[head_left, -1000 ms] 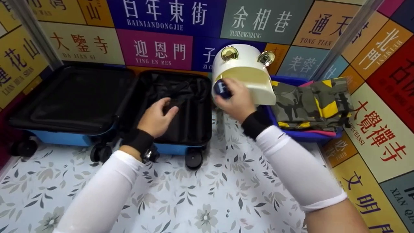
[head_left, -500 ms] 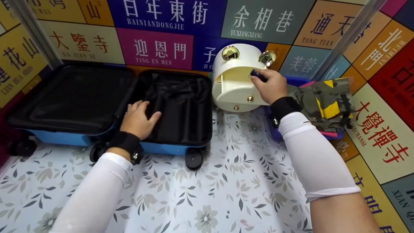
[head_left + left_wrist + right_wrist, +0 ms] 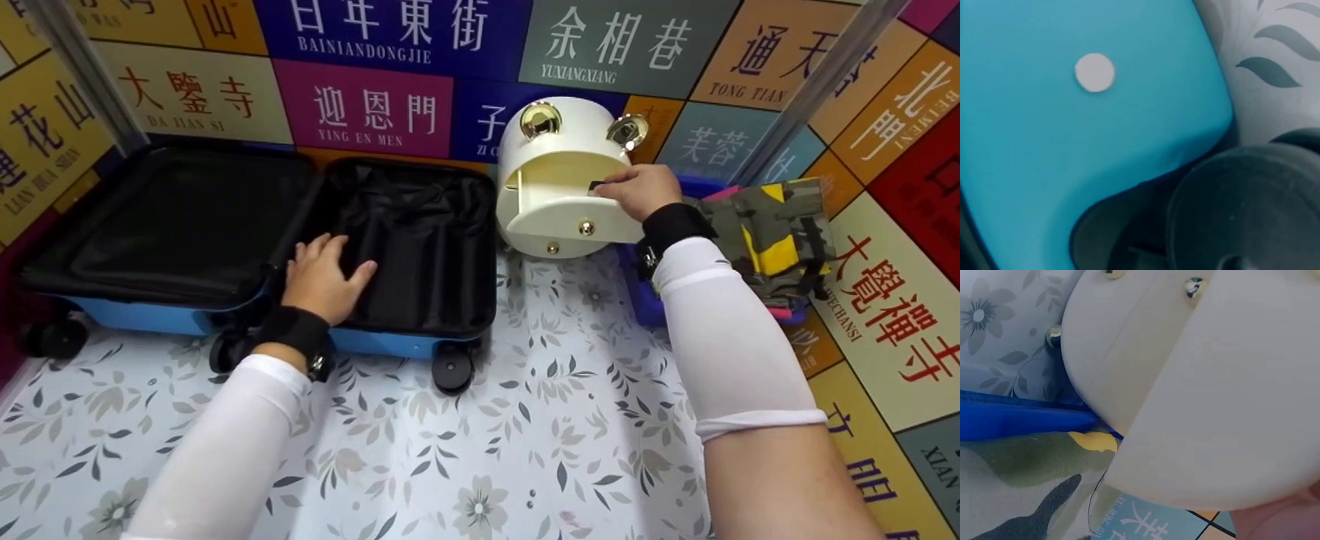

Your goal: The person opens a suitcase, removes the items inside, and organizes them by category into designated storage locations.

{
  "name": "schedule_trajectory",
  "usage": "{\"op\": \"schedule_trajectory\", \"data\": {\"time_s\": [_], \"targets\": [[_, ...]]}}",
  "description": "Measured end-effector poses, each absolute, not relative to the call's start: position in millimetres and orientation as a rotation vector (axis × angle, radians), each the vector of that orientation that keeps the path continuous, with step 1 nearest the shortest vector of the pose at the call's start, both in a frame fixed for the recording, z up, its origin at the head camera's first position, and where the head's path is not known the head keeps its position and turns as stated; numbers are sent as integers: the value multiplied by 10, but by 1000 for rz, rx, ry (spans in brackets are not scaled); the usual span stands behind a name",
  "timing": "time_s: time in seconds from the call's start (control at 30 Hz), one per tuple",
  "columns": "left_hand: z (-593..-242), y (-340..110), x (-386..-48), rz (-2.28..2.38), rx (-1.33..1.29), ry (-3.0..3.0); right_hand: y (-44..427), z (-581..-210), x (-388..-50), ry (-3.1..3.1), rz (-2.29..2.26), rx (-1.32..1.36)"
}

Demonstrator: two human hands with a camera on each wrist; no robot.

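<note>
My right hand is at the right side of a white rounded storage box with two shiny gold domes on top. Its fingertips pinch a small dark blue object, mostly hidden, over the box's pulled-out drawer. In the right wrist view, only part of the hand shows behind the white drawer. My left hand rests with fingers spread on the inner edge of the opened blue suitcase, whose black lining faces up.
The suitcase's other half lies flat at the left, black wheels facing me. Right of the box, a blue basket holds folded camouflage cloth. Printed sign panels wall the back and sides. A flowered cloth covers the surface.
My right hand has moved right from the box's left front with the dark blue object, then slightly lower into the drawer opening. My left hand has shifted left onto the suitcase's inner edge.
</note>
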State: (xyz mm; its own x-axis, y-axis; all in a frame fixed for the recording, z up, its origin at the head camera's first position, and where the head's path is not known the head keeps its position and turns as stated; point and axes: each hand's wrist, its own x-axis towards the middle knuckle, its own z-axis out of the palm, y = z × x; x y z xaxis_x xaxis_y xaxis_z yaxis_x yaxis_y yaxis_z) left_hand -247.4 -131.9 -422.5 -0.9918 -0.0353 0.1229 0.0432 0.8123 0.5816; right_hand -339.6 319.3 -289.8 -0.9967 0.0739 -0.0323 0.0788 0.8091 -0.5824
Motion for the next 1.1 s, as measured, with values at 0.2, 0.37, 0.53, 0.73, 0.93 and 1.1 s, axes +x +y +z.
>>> {"op": "schedule_trajectory", "data": {"time_s": [0.2,0.37,0.53,0.73,0.93,1.1], "targets": [[-4239,-1312,-2468,-893,-4,-2874,3191,-2878,-3427,2967,-901,152],[-4236,-1304,-2462,-878,-4,-2889,3194,-2872,-3422,2941,-874,121],[-4238,-1295,-2457,-868,-12,-2897,3214,-2882,-3415,2913,-910,103],[-4240,-1285,-2457,-861,-9,-2900,3199,-2902,-3374,2951,-1011,175],[-4234,-1288,-2456,-861,-9,-2905,2981,-3034,-3167,3297,-1318,175],[-4232,-1293,-2462,-855,-3,-2907,2756,-3279,-2872,3541,-1346,-308]]}}
